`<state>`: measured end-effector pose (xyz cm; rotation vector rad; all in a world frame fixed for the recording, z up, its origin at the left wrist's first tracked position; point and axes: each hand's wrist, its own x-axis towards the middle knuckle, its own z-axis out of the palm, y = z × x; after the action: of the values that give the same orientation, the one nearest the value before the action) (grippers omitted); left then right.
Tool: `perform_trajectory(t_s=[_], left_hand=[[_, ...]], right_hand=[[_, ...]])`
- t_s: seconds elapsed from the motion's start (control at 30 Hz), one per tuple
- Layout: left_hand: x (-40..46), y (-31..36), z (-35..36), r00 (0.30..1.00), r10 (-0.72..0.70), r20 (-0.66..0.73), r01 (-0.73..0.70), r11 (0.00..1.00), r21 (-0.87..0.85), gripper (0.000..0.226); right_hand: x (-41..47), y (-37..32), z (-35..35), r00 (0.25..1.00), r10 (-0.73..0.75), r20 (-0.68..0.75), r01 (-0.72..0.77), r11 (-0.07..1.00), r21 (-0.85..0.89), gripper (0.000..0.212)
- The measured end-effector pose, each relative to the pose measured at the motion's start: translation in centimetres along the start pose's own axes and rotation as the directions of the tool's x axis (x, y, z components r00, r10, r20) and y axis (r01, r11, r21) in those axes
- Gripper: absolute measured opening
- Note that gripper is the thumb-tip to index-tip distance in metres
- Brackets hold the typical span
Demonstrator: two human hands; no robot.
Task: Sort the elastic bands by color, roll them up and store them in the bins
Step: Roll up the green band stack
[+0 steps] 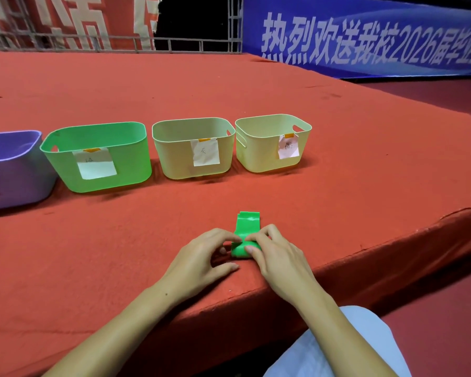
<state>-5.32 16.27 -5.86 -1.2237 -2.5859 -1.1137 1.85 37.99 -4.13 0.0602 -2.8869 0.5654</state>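
Two hands [201, 254] [279, 254] pinch one green band [246, 225]; four bins [193, 148].

Evenly lit, fairly bright, soft light from above with no hard beams. Short soft shadows under the row of plastic bins, darkest beneath the green plastic bin [98, 156] and the beige plastic bin [193, 148]. Faint shadow under the left hand [201, 257] on the red felt-covered desk [337, 164]. Small glare streak on the glossy green elastic band [247, 223]. Strong wide-angle bending at edges: desk front edge curves, blue banner with white characters [365, 36] bows. Handwriting on paper labels soft, barely legible. Dark gap at top centre underexposed. Mild softness overall, colours saturated, slight compression noise on the felt.
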Motion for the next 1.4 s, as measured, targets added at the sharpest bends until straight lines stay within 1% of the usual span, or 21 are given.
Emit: perform_trajectory(t_s=[0.1,0.2,0.3,0.43,0.57,0.73,0.8,0.87,0.97,1.07,1.17,1.27,1.4], left_hand=[[0.5,-0.1,0.9,0.998,-0.023,-0.056,0.029,0.995,0.098,0.044],[0.6,0.0,1.4,0.994,-0.008,-0.108,0.023,0.99,0.139,0.033],[0.6,-0.2,1.2,0.996,-0.021,-0.085,0.034,0.988,0.15,0.028],[0.6,0.0,0.7,0.999,-0.042,-0.002,0.041,0.985,0.167,0.035],[0.7,-0.1,0.4,0.996,-0.067,0.065,0.057,0.988,0.143,0.039],[0.9,-0.1,0.2,0.991,-0.092,0.095,0.078,0.988,0.136,0.041],[0.9,-0.1,0.1,0.989,-0.105,0.104,0.092,0.988,0.123,0.042],[0.8,-0.1,0.1,0.989,-0.107,0.101,0.096,0.989,0.112,0.042],[0.7,0.2,0.0,0.992,-0.101,0.072,0.098,0.994,0.047,0.035],[0.5,0.4,-0.2,0.997,-0.067,0.036,0.067,0.998,0.012,0.039],[0.4,0.7,0.0,0.999,-0.049,0.022,0.048,0.998,0.028,0.041],[0.5,0.7,0.3,0.999,-0.051,-0.017,0.052,0.997,0.05,0.038],[0.5,0.6,0.2,0.999,-0.046,0.0,0.046,0.998,0.051,0.034]], right_hand=[[0.2,-0.2,0.2,1.0,0.004,-0.018,-0.004,1.0,0.0,0.028],[-0.1,-0.3,0.1,0.999,0.008,-0.032,-0.007,1.0,0.028,0.029],[-0.8,-0.3,0.0,0.999,-0.025,-0.023,0.026,0.999,0.025,0.03],[-1.7,-0.3,0.0,0.999,-0.054,0.001,0.054,0.998,-0.008,0.043],[-1.7,-0.4,-0.2,0.999,-0.033,-0.02,0.034,0.999,0.025,0.041],[-1.5,-0.3,-0.3,0.999,-0.035,-0.034,0.037,0.998,0.049,0.045],[-1.4,-0.2,-0.2,0.998,-0.043,-0.036,0.044,0.999,0.021,0.041],[-1.3,-0.3,-0.2,0.999,-0.047,-0.024,0.047,0.999,-0.011,0.039],[-1.1,-0.2,-0.2,0.999,-0.03,-0.018,0.029,0.999,-0.012,0.04],[-1.1,-0.2,-0.1,1.0,-0.013,-0.003,0.013,1.0,-0.022,0.04],[-1.0,-0.2,-0.2,1.0,-0.006,0.017,0.006,0.999,-0.038,0.04],[-1.0,0.0,-0.3,1.0,0.001,0.03,0.0,0.999,-0.048,0.039],[-1.0,0.1,-0.1,1.0,-0.011,0.015,0.012,0.999,-0.036,0.04]])
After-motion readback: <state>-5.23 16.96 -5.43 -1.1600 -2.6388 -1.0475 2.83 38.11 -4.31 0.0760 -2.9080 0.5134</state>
